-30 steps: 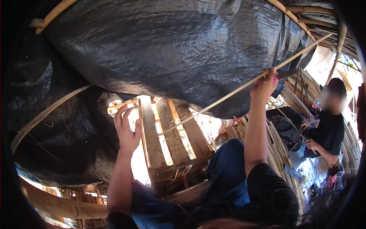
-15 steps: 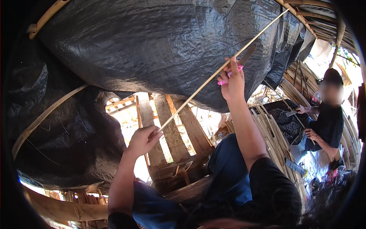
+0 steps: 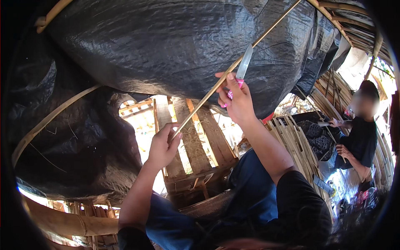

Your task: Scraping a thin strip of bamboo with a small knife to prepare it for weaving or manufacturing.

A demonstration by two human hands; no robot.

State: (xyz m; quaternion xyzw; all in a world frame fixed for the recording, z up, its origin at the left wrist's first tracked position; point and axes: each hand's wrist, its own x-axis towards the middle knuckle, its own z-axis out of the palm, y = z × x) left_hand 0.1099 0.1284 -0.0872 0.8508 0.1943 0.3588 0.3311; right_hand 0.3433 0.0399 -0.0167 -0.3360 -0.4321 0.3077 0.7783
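A long, thin bamboo stick (image 3: 204, 101) slants up and to the right across my view, its far end reaching the top edge. Its lower end is pinched in my left hand (image 3: 162, 148). My right hand (image 3: 238, 104) is wrapped round the pink handle of a knife (image 3: 245, 64). The blade points upward, and its tip appears to meet or overlap the stick; I cannot tell if they touch. The stick also runs against the right hand's thumb and fingers, above the knife handle.
A dark plastic sheet (image 3: 166, 50) hangs ahead. Below it stands a slatted wooden bench (image 3: 187, 141) with curled shavings. Split bamboo strips (image 3: 296, 146) lie to the right. Beyond them, another person (image 3: 358, 139) holds a blade and a strip. A thick bamboo pole (image 3: 79, 223) crosses the lower left.
My right hand has moved down and left along with the knife, whose blade now catches the light. The stick's far end has shifted upward and left. My left hand still grips the lower end.
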